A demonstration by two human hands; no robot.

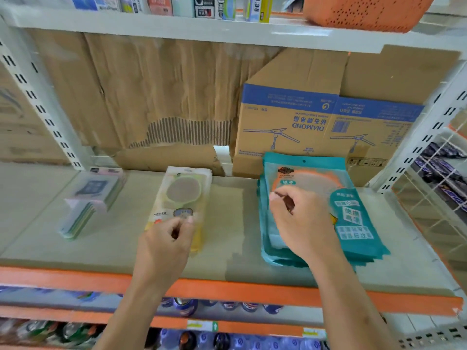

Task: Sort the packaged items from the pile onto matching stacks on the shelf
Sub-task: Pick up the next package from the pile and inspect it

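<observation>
My left hand (166,238) pinches the near end of the cream plastic packet with a round brown pad (183,195), which lies on its stack mid-shelf. My right hand (300,223) curls over the stack of flat teal pouches (358,223); I cannot tell whether it grips one. A stack of pale pastel packets (88,203) lies further left on the grey shelf board (235,223).

Both arms reach forward, left hand (166,239) and right hand (302,223) with fingers curled.

Left hand (166,238) at cream packs (183,190), right hand (300,223) over teal packs (358,223) (pastel stack (88,200) further left).
</observation>
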